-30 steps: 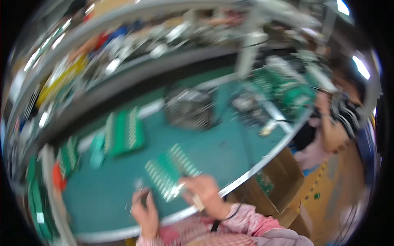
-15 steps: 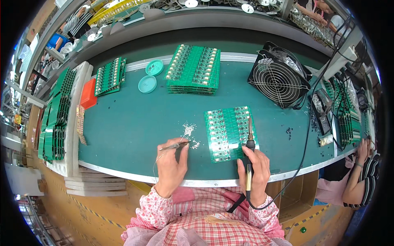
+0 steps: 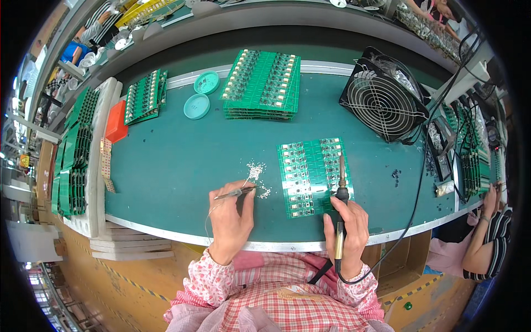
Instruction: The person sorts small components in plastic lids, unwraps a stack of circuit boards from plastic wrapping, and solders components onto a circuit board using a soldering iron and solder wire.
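My left hand (image 3: 229, 224) is closed around tweezers (image 3: 235, 193), their tips beside a scatter of tiny white components (image 3: 255, 171) on the green mat. A thin wire, likely solder, runs through the same hand and hangs along my wrist. In my right hand (image 3: 349, 229) is a soldering iron (image 3: 342, 191), gripped like a pen with its tip pointing away from me. The iron lies over the right side of a green circuit board panel (image 3: 312, 177), which is flat on the mat and bears columns of small parts. Whether the tip touches the board I cannot tell.
Stacked circuit board panels (image 3: 263, 83) stand at the back, near two turquoise lids or dishes (image 3: 197, 106). A black fan (image 3: 381, 102) sits back right. At the left are an orange-red box (image 3: 116, 123) and a white foam tray (image 3: 99, 182) of boards. The iron's cable (image 3: 410, 218) loops right.
The whole view has shifted slightly. Both hands keep their grips, and the iron remains over the board's right side. The tweezers are still beside the white components.
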A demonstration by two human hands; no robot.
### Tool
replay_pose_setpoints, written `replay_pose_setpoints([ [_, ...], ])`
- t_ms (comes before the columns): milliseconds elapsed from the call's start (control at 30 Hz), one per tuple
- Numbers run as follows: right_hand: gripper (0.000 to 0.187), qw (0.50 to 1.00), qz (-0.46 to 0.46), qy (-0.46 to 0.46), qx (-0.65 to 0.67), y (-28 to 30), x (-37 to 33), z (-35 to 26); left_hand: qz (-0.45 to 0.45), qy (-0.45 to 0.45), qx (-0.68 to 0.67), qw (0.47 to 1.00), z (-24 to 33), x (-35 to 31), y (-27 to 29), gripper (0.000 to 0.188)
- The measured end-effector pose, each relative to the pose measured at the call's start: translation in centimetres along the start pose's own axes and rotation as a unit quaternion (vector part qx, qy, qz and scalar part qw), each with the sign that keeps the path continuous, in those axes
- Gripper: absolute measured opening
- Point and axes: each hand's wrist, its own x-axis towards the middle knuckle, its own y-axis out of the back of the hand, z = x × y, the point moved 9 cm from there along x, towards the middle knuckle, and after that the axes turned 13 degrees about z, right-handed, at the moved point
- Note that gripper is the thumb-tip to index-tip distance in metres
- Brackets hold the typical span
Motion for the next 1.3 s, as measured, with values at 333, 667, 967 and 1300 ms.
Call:
replay_pose_setpoints([
  [333, 0.041, 1.0, -0.001, -0.002, 0.001, 0.0, -0.1, 0.0, -0.001, -0.018, -0.007, 1.0, 0.1, -0.2, -0.2, 0.017],
  [667, 0.04, 1.0, -0.001, 0.0, 0.002, 0.0, -0.1, 0.0, 0.006, -0.025, -0.016, 1.0, 0.5, 0.0, 0.0, 0.012],
  [967, 0.04, 1.0, 0.005, -0.003, -0.004, 0.2, -0.1, 0.1, 0.005, -0.043, -0.012, 0.999, 0.6, -0.1, -0.1, 0.018],
  [1300, 0.043, 1.0, 0.026, 0.0, 0.009, 0.6, -0.1, 0.1, -0.038, -0.028, -0.097, 0.994, 3.0, -0.9, -1.5, 0.014],
])
